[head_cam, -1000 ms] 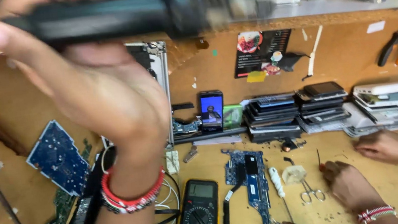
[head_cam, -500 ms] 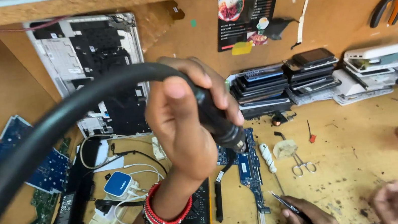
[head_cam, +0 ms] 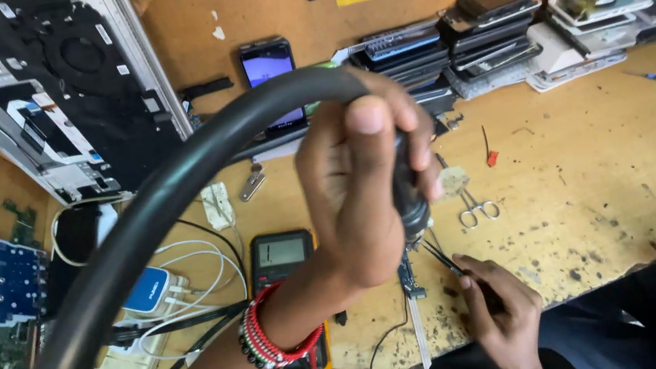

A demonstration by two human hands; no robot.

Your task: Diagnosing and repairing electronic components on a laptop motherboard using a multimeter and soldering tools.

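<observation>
While the thick black hose (head_cam: 177, 178) is clenched at its handle in the left hand (head_cam: 363, 197) — raised above the worktop (head_cam: 594, 177), tweezers (head_cam: 445, 258) at 5 o'clock pinched by the right hand (head_cam: 502, 313) — it is judged stiff, springy; best gripped at the handle.

Matt rubbery black hose (head_cam: 177, 178); scuffed, stained wooden bench (head_cam: 593, 169).

Left hand (head_cam: 363, 197) grips black hose tool (head_cam: 178, 186) (right hand (head_cam: 497, 305) holds tweezers (head_cam: 447, 260)).
</observation>
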